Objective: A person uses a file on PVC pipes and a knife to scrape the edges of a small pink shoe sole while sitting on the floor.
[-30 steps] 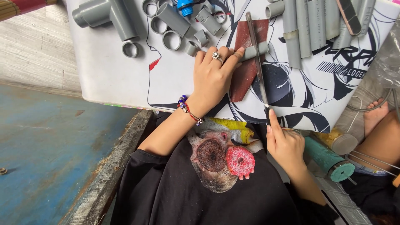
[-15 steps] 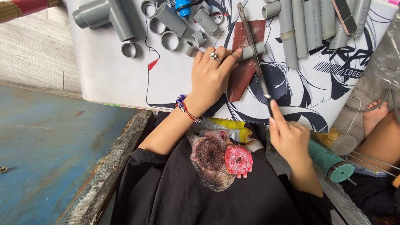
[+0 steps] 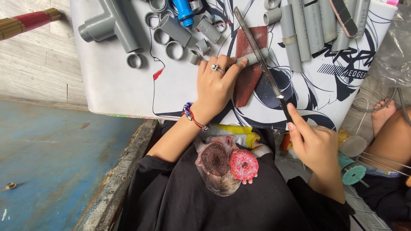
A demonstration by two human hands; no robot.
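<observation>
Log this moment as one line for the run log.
left hand: pins pipe piece on sandpaper | right hand: grips file, blade across pipe piece | surface: board

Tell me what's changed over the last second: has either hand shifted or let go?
Little changed. The right hand drew back slightly with the long file, keeping hold. The left hand still pins the short grey pipe piece on the sandpaper sheet; fittings unmoved.
</observation>
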